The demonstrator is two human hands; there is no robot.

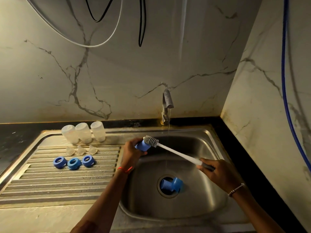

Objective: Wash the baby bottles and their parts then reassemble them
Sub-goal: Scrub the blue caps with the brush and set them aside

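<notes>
Over the sink (210,137), the left hand (130,153) has its grip wrapped round a blue cap (142,145), fingers pressed onto its sides, holding it up just left of the thin stream from the tap (166,105). The right hand (217,172) closes its grip on the dark end of the brush (176,153), whose grey bristle head lies against the cap's open end.

Down in the sink, two more blue caps (171,184) lie over the drain. Left of the sink, on the ribbed draining board (50,182), three clear bottles (83,133) stand upside down at the back, three clear teats (81,150) lie in front of them, and three blue rings (74,163) lie nearer the person.

The likely trouble is slip: a wet cap held only by its sides could squirt free under the brush's push and drop onto the drain. The long handle gives much leverage, so a hard stroke could also flick water onto the bench. The caps on the drain may block the flow and let dirty water pool.
</notes>
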